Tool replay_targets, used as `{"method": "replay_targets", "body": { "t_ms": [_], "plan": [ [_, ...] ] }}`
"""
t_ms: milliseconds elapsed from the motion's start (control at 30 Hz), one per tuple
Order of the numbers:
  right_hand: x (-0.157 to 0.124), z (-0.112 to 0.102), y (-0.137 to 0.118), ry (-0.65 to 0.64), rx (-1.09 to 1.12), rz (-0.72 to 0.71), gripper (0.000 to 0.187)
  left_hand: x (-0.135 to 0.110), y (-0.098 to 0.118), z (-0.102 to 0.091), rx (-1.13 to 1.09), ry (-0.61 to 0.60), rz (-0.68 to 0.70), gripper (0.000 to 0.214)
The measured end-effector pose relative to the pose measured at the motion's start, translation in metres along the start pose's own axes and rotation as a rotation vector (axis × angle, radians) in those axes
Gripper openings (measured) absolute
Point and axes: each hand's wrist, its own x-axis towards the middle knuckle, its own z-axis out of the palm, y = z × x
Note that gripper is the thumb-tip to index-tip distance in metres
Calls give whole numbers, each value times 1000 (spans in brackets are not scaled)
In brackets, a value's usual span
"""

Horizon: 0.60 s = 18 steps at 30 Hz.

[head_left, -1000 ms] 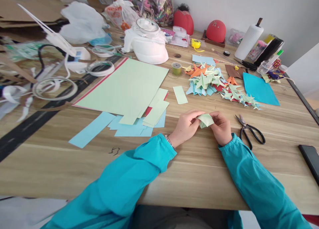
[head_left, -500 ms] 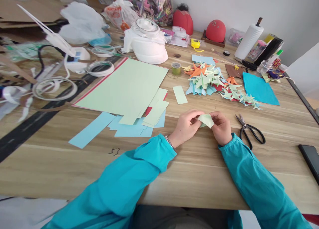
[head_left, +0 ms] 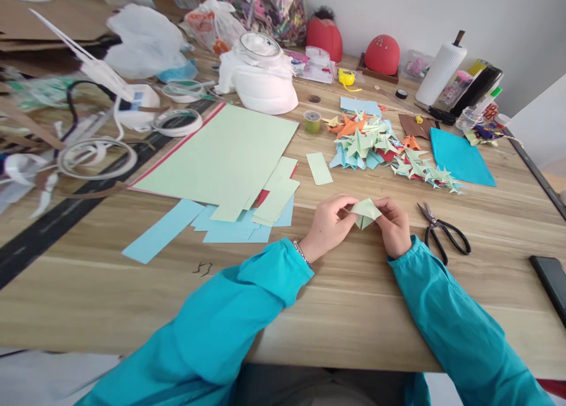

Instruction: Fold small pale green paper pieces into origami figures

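A small folded piece of pale green paper (head_left: 366,210) is held between both hands just above the table. My left hand (head_left: 329,223) pinches its left side between thumb and fingers. On the opposite side, my right hand (head_left: 392,222) grips the right corner. The paper shows creases and a pointed, tent-like shape. Black-handled scissors (head_left: 442,232) lie partly spread to the right of my right hand. Beyond the hands rests a loose pale green paper strip (head_left: 319,168), and behind it a pile of folded paper stars (head_left: 367,142) in green, blue, orange and red.
Large pale green sheets (head_left: 216,158) and blue paper strips (head_left: 163,230) lie to the left. Tape rolls (head_left: 177,123) and a white glue gun (head_left: 101,76) crowd the far left. A turquoise square (head_left: 462,155) lies at right, a black phone (head_left: 550,282) near the right edge.
The folded green paper has turned and opened in my fingers, so its peak now points up and a crease shows beneath. Both hands stay in nearly the same place.
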Motion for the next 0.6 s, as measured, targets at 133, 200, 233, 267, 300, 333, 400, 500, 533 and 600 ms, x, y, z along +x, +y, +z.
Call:
{"method": "replay_targets", "body": {
  "t_ms": [133, 200, 233, 267, 300, 333, 400, 500, 533, 600],
  "plan": [
    [-1, -2, 1, 4, -4, 3, 20, 0, 0, 1, 1, 3, -19, 9],
    [-1, -3, 2, -4, -1, 2, 17, 0, -2, 1, 10, 8, -19, 10],
    [-1, -3, 3, -3, -5, 6, 16, 0, -2, 1, 17, 11, -18, 10],
    [-1, -3, 3, 3, -14, 12, 15, 0, -3, 1, 25, 12, -15, 10],
    [-1, -3, 3, 14, -27, 17, 15, 0, -3, 1, 32, 13, -10, 11],
    [-1, -3, 3, 26, -41, 20, 15, 0, -4, 1, 39, 12, -5, 11],
    [-1, -3, 2, 39, -60, 17, 15, 0, -3, 1, 43, 10, -1, 9],
    [-1, -3, 3, 21, -53, 11, 17, 0, 0, 1, 40, -4, -8, 9],
    [-1, -3, 3, 11, -43, 17, 18, 0, 1, 1, 42, -10, -12, 12],
    [-1, -3, 3, -2, -27, 35, 18, 0, 2, 1, 56, -19, -20, 17]
  ]
}}
